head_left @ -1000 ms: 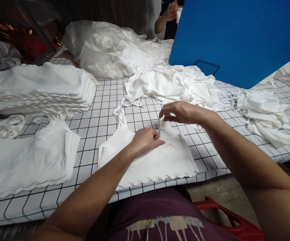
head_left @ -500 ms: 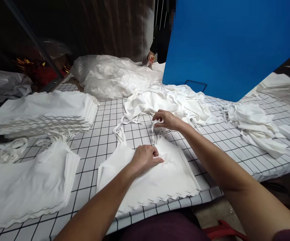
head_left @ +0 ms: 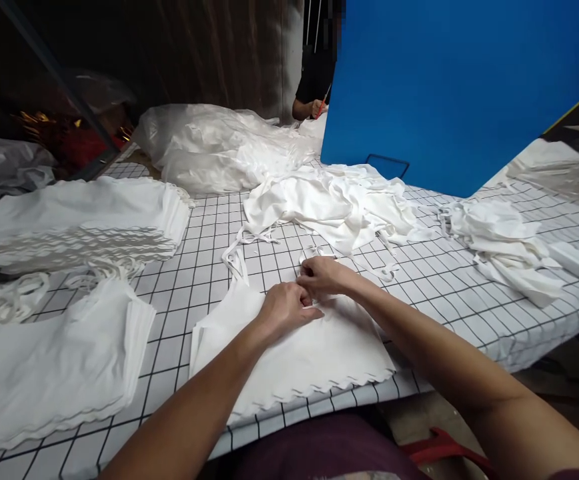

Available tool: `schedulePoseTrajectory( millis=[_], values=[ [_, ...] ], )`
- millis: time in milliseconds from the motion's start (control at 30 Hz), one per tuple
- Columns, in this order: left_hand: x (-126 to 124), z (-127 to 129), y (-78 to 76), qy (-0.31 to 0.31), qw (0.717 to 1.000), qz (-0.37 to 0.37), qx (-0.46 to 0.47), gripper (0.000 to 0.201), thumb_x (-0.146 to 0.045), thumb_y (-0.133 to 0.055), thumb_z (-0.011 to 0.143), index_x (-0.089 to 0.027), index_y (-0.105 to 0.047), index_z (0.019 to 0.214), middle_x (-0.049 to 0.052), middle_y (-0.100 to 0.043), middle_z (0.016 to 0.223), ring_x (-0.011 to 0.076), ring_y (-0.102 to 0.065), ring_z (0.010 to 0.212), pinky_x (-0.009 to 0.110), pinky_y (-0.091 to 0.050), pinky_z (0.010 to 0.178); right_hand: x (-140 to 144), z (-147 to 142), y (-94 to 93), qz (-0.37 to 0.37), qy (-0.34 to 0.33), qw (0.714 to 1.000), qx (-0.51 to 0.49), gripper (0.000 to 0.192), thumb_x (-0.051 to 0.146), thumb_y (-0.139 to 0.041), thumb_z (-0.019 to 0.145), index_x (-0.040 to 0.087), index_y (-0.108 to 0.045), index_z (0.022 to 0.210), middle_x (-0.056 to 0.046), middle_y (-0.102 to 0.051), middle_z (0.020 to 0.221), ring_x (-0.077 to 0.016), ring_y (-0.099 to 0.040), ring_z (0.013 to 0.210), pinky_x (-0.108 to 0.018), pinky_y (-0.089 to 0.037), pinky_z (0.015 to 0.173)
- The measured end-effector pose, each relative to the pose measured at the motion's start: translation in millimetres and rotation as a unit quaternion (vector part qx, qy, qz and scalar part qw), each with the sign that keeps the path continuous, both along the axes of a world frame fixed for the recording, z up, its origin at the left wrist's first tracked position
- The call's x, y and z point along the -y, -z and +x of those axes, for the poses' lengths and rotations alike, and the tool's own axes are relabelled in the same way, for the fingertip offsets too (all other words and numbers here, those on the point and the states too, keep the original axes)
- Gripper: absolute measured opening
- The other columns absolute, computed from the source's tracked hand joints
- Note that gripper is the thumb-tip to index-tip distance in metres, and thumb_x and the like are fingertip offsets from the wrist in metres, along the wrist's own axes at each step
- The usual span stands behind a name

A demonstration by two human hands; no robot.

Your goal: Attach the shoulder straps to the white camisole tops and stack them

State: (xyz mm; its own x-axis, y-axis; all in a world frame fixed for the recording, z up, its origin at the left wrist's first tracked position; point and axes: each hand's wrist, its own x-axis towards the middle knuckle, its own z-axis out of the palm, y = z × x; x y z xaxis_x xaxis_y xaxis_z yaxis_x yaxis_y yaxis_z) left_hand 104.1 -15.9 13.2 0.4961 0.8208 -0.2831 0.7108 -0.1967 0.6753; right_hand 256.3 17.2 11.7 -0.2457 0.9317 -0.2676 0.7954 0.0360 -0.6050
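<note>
both hands meet at the top edge of the flat white bag [head_left: 289,353] lying at the near edge of the checked table [head_left: 209,267] — the left hand [head_left: 283,308] rests palm-down on the cloth with its fingers curled loosely, pinning it, while the right hand [head_left: 325,275] sits just beyond it, fingers bent and pinched on the thin white strap [head_left: 314,253] at the bag's top. how tightly the strap is gripped cannot be told, since the fingertips hide it. judging by this, the step in hand is tidying or folding the strap down onto the bag; the next move would call for keeping the cloth pinned flat so the scalloped lower edge does not shift. to the left of the bag lies a finished stack [head_left: 54,360] of like pieces, and beyond that a taller folded pile [head_left: 79,220]. beyond the bag sits a loose heap of unsorted white cloth [head_left: 334,207], with a smaller heap [head_left: 499,240] to its right. as for containers, a clear plastic sack [head_left: 209,147] farther back holds more white fabric, packed full; a blue board [head_left: 449,87] stands behind the heap — another person's hand [head_left: 315,107] shows at its left side.
</note>
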Motion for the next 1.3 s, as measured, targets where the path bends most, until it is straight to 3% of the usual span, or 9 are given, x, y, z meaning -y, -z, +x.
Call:
schedulePoseTrajectory(
  millis=[67,133,200,400,633,767,1100,1233,1300],
  values=[
    [0,-1,0.9,0.003,1.000,0.001,0.009,0.030,-0.041,-0.072,0.071,-0.019,-0.057,0.058,-0.001,-0.057,0.061,0.0153,-0.052,0.061,0.027,-0.031,0.056,-4,3,-0.5,-0.053,0.010,0.985,-0.163,0.021,0.029,-0.063,0.079,0.019,-0.050,0.067,-0.004,-0.066,0.069,-0.0126,-0.053,0.059,-0.026,-0.037,0.054],
    [-1,-1,1.5,0.006,1.000,0.008,0.011,0.030,-0.040,-0.073,0.070,-0.018,-0.057,0.057,-0.001,-0.057,0.063,0.0156,-0.053,0.063,0.027,-0.032,0.057,-11,9,-5.4,-0.107,0.044,0.933,-0.341,0.019,0.029,-0.067,0.076,0.019,-0.051,0.074,-0.006,-0.070,0.078,-0.0100,-0.051,0.058,-0.024,-0.036,0.053],
    [-1,-1,1.8,0.010,1.000,0.017,0.008,0.033,-0.039,-0.073,0.070,-0.018,-0.053,0.056,-0.002,-0.055,0.062,0.0152,-0.051,0.064,0.027,-0.030,0.057,-19,16,-14.2,-0.120,0.091,0.893,-0.424,0.022,0.025,-0.072,0.071,0.018,-0.053,0.081,-0.006,-0.072,0.083,-0.0088,-0.049,0.057,-0.024,-0.034,0.054],
    [-2,0,2.4,0.016,1.000,0.021,-0.001,0.033,-0.039,-0.073,0.070,-0.018,-0.052,0.056,-0.002,-0.052,0.061,0.0147,-0.049,0.063,0.027,-0.029,0.057,-55,32,-35.7,-0.020,0.143,0.907,-0.395,0.020,0.022,-0.069,0.077,0.018,-0.057,0.092,-0.003,-0.073,0.083,-0.0123,-0.058,0.077,-0.026,-0.036,0.069],
    [1,1,6.8,0.015,0.998,0.062,-0.003,0.026,-0.039,-0.074,0.071,-0.019,-0.057,0.074,0.001,-0.063,0.080,0.0188,-0.058,0.076,0.029,-0.038,0.066,-70,34,1.2,0.015,0.090,0.922,-0.375,0.025,0.034,-0.067,0.079,0.019,-0.056,0.095,-0.003,-0.073,0.084,-0.0130,-0.056,0.077,-0.026,-0.036,0.067],
    [1,1,10.6,0.002,0.994,0.104,0.029,0.028,-0.039,-0.071,0.077,-0.019,-0.054,0.086,0.003,-0.064,0.096,0.0193,-0.059,0.085,0.030,-0.042,0.074,-68,37,18.5,-0.019,0.108,0.896,-0.430,0.030,0.035,-0.071,0.078,0.019,-0.056,0.099,-0.005,-0.073,0.091,-0.0128,-0.057,0.073,-0.025,-0.041,0.061],
    [0,-1,13.9,0.003,0.994,0.095,0.062,0.022,-0.029,-0.061,0.081,-0.019,-0.048,0.066,-0.002,-0.057,0.070,0.0143,-0.053,0.068,0.027,-0.037,0.064,-65,64,6.8,-0.087,0.091,0.792,-0.598,0.035,0.027,-0.077,0.078,0.021,-0.061,0.108,0.000,-0.070,0.084,-0.0111,-0.063,0.074,-0.025,-0.050,0.067],
    [2,1,15.5,0.006,0.993,0.100,0.067,0.021,-0.028,-0.062,0.080,-0.019,-0.049,0.066,-0.002,-0.057,0.069,0.0142,-0.053,0.068,0.027,-0.037,0.064,-62,76,3.4,-0.066,0.080,0.784,-0.612,0.033,0.027,-0.077,0.078,0.021,-0.061,0.107,0.003,-0.066,0.076,-0.0116,-0.062,0.073,-0.027,-0.049,0.070],
    [3,2,16.4,0.008,0.992,0.109,0.065,0.020,-0.025,-0.062,0.080,-0.019,-0.050,0.066,-0.001,-0.057,0.069,0.0145,-0.053,0.069,0.027,-0.037,0.065,-62,76,2.7,-0.052,0.086,0.798,-0.594,0.032,0.029,-0.077,0.079,0.021,-0.062,0.105,0.003,-0.067,0.077,-0.0118,-0.062,0.076,-0.026,-0.047,0.071]
  ],
)
